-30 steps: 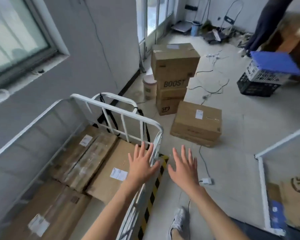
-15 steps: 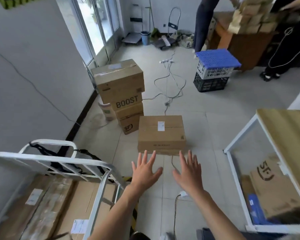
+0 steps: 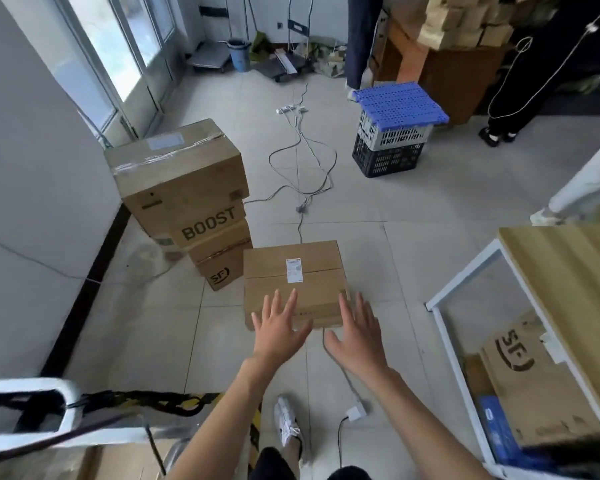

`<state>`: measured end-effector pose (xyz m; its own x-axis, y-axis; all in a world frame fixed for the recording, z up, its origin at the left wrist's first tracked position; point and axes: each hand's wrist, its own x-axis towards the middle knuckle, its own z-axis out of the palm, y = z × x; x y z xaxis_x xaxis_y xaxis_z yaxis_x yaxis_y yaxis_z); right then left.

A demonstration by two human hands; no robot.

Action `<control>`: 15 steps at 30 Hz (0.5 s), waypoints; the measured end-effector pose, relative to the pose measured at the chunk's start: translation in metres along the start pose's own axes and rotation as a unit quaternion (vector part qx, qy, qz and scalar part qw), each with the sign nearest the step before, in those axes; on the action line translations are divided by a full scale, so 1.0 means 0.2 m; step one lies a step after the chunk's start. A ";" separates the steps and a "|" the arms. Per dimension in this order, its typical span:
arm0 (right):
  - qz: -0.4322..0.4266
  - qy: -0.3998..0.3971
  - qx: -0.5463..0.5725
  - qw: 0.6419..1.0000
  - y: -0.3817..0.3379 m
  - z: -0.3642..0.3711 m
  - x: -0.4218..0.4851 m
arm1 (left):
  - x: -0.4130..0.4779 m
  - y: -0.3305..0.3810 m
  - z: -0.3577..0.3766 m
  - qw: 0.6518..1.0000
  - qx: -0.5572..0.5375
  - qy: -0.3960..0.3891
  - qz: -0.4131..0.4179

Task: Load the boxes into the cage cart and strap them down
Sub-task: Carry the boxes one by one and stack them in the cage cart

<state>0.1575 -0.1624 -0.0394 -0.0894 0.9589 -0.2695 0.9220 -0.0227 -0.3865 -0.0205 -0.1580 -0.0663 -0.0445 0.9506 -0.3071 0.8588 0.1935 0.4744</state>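
Hovering with fingers spread and holding nothing, your left hand and right hand sit at the near edge of the cardboard box on the floor, just beside the stacked boxes; the cage cart is at lower left.

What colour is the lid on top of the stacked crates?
Blue: the perforated lid sits on a white crate stacked on a black crate, seen in the head view.

left hand, right hand, fingers spread, before floor box
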 end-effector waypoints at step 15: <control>0.024 -0.052 0.039 0.998 -0.13 0.10 0.77 | 0.74 -0.15 0.03 0.995 -0.022 -0.090 -0.041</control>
<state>0.1118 -0.0191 -0.0878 -0.0888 0.9216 -0.3779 0.8947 -0.0930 -0.4369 -0.0498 -0.0250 -0.1316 -0.0169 0.8732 -0.4871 0.8330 0.2818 0.4762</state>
